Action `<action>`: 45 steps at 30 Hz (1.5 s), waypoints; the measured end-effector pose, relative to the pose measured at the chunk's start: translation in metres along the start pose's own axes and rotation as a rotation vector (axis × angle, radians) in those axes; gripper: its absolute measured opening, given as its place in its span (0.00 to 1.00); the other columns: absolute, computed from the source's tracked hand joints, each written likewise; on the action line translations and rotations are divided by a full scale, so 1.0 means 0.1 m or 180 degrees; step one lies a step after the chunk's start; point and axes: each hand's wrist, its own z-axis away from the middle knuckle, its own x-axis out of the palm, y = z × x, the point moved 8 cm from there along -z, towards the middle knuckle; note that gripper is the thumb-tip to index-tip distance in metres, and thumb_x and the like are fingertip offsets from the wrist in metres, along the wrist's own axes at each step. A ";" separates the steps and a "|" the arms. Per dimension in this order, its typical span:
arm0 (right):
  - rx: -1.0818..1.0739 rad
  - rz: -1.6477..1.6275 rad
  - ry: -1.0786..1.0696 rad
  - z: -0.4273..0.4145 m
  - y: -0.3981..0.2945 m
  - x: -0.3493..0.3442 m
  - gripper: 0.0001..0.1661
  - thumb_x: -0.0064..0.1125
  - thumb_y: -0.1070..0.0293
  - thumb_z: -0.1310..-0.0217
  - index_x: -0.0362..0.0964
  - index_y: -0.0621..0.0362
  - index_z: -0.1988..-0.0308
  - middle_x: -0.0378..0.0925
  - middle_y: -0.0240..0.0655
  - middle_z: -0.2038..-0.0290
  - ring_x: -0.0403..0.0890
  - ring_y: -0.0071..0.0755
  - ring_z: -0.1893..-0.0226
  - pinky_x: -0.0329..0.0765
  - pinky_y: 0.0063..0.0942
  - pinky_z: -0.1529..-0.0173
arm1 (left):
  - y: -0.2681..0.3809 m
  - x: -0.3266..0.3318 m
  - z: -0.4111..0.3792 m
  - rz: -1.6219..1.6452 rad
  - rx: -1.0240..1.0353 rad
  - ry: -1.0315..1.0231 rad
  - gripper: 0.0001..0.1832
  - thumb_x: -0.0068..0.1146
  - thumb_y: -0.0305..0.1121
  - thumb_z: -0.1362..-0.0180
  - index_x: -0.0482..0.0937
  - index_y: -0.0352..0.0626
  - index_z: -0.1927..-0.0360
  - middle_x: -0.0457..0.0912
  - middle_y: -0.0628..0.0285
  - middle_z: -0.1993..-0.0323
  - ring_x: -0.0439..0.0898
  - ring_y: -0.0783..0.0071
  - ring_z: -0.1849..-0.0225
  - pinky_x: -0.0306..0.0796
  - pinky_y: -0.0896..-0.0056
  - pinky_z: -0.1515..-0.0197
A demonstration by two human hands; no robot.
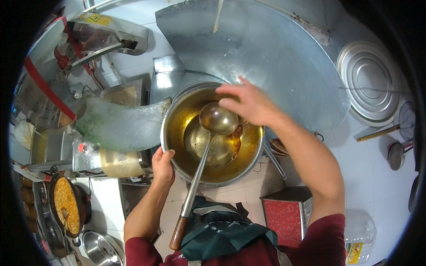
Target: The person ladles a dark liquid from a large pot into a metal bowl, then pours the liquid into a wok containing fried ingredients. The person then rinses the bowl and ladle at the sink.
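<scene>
A large round metal pot [256, 163] with a little amber liquid and dark bits at the bottom is before me. My left hand [163, 166] grips its left rim, thumb over the edge. Inside the pot rests the bowl of a metal ladle [218, 118]; its long handle crosses the near rim and ends in a wooden grip. Over the pot's far right side is my right hand [244, 101], fingers spread beside the ladle bowl and holding nothing. Whether its fingertips touch the ladle or pot, I cannot tell.
A curved sheet-metal guard [266, 60] stands behind the pot. A metal lid [369, 83] and a wire skimmer [406, 121] hang at the right. Left are a machine [106, 33], a wok of orange-yellow food [66, 202] and a steel basin [100, 247]. A red-fronted box [283, 212] stands below right.
</scene>
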 end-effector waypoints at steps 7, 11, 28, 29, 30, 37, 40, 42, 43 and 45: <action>-0.0044 0.1608 -0.0299 -0.38 0.65 0.22 0.24 0.56 0.68 0.48 0.69 0.46 0.47 0.61 0.45 0.41 0.57 0.51 0.38 0.56 0.46 0.35 | -0.06 0.38 -0.88 -0.0020 -0.0097 0.0065 0.07 0.48 0.23 0.50 0.74 0.36 0.67 0.76 0.67 0.71 0.72 0.80 0.70 0.66 0.77 0.64; -0.0173 0.1296 0.0419 -1.05 0.97 -0.37 0.30 0.55 0.65 0.45 0.61 0.50 0.41 0.58 0.47 0.39 0.60 0.48 0.39 0.59 0.44 0.36 | 0.00 0.53 -1.34 -0.0098 0.0012 0.0296 0.06 0.48 0.24 0.51 0.74 0.38 0.69 0.76 0.66 0.73 0.72 0.78 0.73 0.67 0.76 0.66; -0.0553 0.0004 0.2354 -3.80 1.01 -2.28 0.25 0.56 0.55 0.46 0.73 0.62 0.53 0.75 0.54 0.60 0.76 0.44 0.57 0.71 0.33 0.49 | 0.03 1.82 -2.78 -0.0245 -0.0122 0.0534 0.04 0.50 0.30 0.51 0.72 0.41 0.72 0.71 0.68 0.78 0.66 0.79 0.79 0.60 0.75 0.76; -0.0630 -0.0366 0.2384 -3.82 1.22 -2.37 0.25 0.56 0.54 0.45 0.73 0.61 0.54 0.76 0.52 0.61 0.77 0.42 0.58 0.71 0.32 0.50 | -0.04 1.94 -2.82 -0.0199 -0.0153 0.0435 0.04 0.49 0.30 0.51 0.72 0.41 0.72 0.71 0.68 0.79 0.66 0.79 0.79 0.60 0.75 0.76; -0.0266 -0.1171 0.1531 -3.73 1.16 -2.34 0.26 0.56 0.51 0.44 0.73 0.61 0.53 0.76 0.47 0.58 0.76 0.36 0.59 0.72 0.32 0.53 | -0.04 1.90 -2.87 -0.0298 -0.0124 0.0425 0.04 0.49 0.30 0.50 0.72 0.41 0.72 0.70 0.69 0.79 0.65 0.79 0.80 0.60 0.75 0.77; 0.0087 -0.1544 0.1738 -3.65 1.43 -2.44 0.30 0.56 0.45 0.46 0.73 0.58 0.54 0.75 0.43 0.56 0.76 0.36 0.63 0.72 0.31 0.60 | -0.02 2.03 -2.93 -0.0074 -0.0168 0.0499 0.04 0.49 0.30 0.51 0.71 0.42 0.73 0.69 0.69 0.80 0.64 0.79 0.81 0.58 0.75 0.78; -0.0171 -0.1357 0.1209 -3.57 1.34 -2.45 0.30 0.57 0.48 0.46 0.71 0.64 0.54 0.75 0.44 0.58 0.77 0.35 0.66 0.74 0.29 0.62 | -0.07 2.03 -2.98 -0.0166 -0.0167 0.0463 0.04 0.49 0.30 0.51 0.71 0.42 0.73 0.69 0.69 0.80 0.64 0.79 0.81 0.57 0.75 0.79; -0.0369 -0.1363 0.1603 -3.73 1.39 -2.39 0.31 0.59 0.51 0.47 0.69 0.68 0.53 0.76 0.45 0.60 0.78 0.35 0.67 0.75 0.29 0.63 | -0.04 1.88 -3.00 -0.0268 -0.0098 0.0530 0.04 0.49 0.30 0.51 0.71 0.42 0.74 0.69 0.69 0.81 0.63 0.79 0.81 0.57 0.75 0.79; -0.0454 -0.1319 0.1792 -3.75 1.34 -2.38 0.32 0.60 0.53 0.47 0.68 0.70 0.52 0.76 0.45 0.62 0.78 0.36 0.67 0.75 0.29 0.63 | 0.01 1.87 -2.98 -0.0272 -0.0081 0.0543 0.03 0.49 0.30 0.51 0.71 0.42 0.74 0.69 0.69 0.81 0.63 0.79 0.81 0.57 0.74 0.79; -0.0435 -0.1284 0.1975 -3.65 1.35 -2.41 0.33 0.60 0.55 0.48 0.66 0.73 0.51 0.76 0.47 0.63 0.79 0.37 0.65 0.75 0.30 0.61 | 0.07 1.91 -2.92 -0.0279 -0.0086 0.0516 0.03 0.49 0.30 0.52 0.70 0.43 0.74 0.68 0.69 0.81 0.63 0.79 0.82 0.57 0.74 0.79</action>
